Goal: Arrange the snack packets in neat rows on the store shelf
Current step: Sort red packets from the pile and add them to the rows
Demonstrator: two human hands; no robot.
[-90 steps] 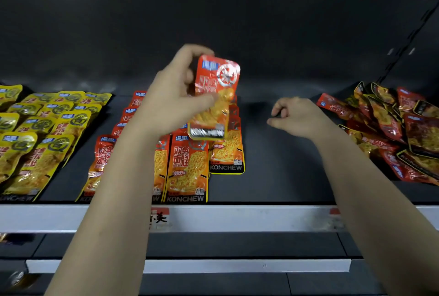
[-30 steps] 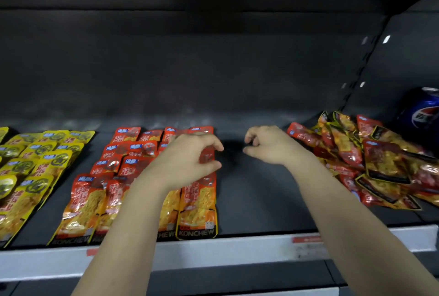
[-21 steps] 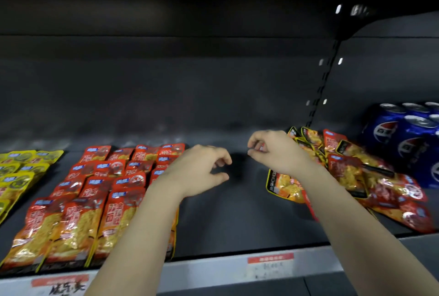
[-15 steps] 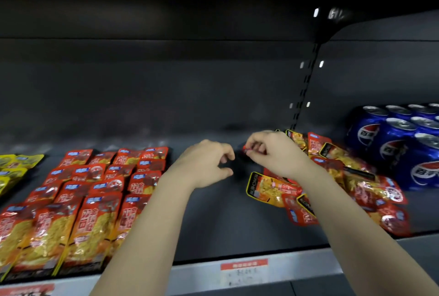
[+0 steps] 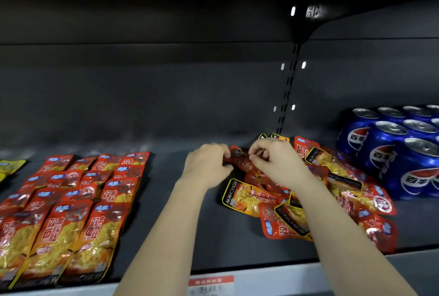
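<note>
Red-and-orange snack packets [image 5: 71, 203] lie in overlapping rows on the left half of the dark shelf [image 5: 190, 243]. A loose heap of the same packets [image 5: 308, 196] lies at the right. At the heap's near-left top, my left hand [image 5: 209, 165] and my right hand [image 5: 273, 165] both pinch one red packet [image 5: 238, 160], one on each side of it. Much of that packet is hidden behind my fingers.
Blue Pepsi cans [image 5: 392, 150] stand packed together at the far right, just behind the heap. Yellow packets [image 5: 9, 167] show at the left edge. A grey price rail with a red label [image 5: 211, 281] runs along the shelf front. A slotted upright [image 5: 287, 89] divides the back wall.
My left hand put down the packet it held over the rows and moved right to the heap. My right hand reached into the heap, and both hands now hold one packet. The view panned right.
</note>
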